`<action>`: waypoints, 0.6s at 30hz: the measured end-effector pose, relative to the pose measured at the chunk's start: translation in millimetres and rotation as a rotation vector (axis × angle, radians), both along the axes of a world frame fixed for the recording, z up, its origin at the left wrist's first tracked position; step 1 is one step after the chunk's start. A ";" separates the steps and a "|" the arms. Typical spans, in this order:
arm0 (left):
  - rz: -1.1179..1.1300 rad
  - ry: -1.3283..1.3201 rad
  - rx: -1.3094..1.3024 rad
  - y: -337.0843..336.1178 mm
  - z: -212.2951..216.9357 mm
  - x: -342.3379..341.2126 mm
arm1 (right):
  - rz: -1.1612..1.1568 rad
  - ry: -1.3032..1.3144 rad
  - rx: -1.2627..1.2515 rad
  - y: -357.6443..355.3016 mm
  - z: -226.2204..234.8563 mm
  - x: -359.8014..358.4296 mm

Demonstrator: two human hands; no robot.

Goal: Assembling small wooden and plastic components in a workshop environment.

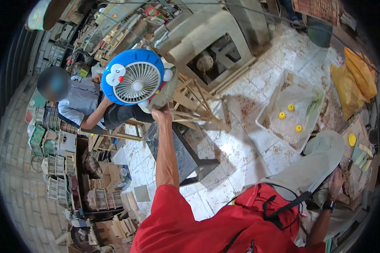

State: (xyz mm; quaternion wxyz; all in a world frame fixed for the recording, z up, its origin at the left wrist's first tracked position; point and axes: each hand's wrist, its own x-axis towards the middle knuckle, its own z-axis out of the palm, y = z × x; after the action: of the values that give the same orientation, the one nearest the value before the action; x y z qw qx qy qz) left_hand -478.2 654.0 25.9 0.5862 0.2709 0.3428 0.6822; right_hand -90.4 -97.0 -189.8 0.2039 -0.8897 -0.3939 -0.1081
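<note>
My left arm stretches far forward. At its end, my left hand (161, 115) is closed on the lower part of a blue desk fan (137, 85). The fan has a round blue rim, a white grille, two white eyes and a red nose, and it tilts to one side. My hand covers part of its base. Low on the right side, my right hand (336, 182) is beside my bent leg, close to a wooden board (354, 175). Its fingers are too shadowed to make out. On the board are a yellow disc (351, 140) and small flat pieces (361, 155).
Another person (86, 90) sits beyond the fan, one arm reaching behind it. A white plastic crate (264, 120) with yellow round pieces (291, 107) stands on the tiled floor. Around it are a yellow sack (356, 84), a dark low table (175, 156) and a wooden stool (192, 101).
</note>
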 end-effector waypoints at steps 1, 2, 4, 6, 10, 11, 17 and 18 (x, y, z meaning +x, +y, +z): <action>-0.005 -0.098 -0.014 -1.9 1.9 13.9 | 0.007 -0.080 0.020 0.6 -5.3 -4.1; 0.147 -0.019 -0.056 -2.4 5.4 27.0 | 0.055 -0.095 0.045 0.2 -11.3 -4.4; 0.481 0.122 -0.245 -0.7 14.6 49.4 | 0.074 -0.054 0.025 -3.0 -28.6 -6.1; 0.729 0.304 -0.394 -2.5 18.6 61.5 | 0.080 -0.075 -0.050 -8.8 -46.9 -6.2; 0.720 0.422 -0.423 -0.6 16.2 49.5 | 0.079 0.069 -0.041 -18.3 -73.9 -5.0; 0.668 0.445 -0.364 1.5 12.8 41.3 | 0.081 0.081 -0.022 -19.8 -77.8 -4.7; 0.435 0.426 -0.233 20.1 -2.4 -28.9 | 0.075 0.156 -0.131 -17.7 -84.0 -7.6; 0.387 0.387 -0.197 24.2 -3.5 -34.9 | 0.095 0.197 -0.102 -15.5 -81.9 -8.1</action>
State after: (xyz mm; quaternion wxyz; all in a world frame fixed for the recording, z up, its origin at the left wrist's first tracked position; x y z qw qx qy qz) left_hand -513.1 678.2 22.4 0.3923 0.2673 0.5581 0.6806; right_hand -98.5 -112.5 -271.6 0.2007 -0.8857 -0.4186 0.0098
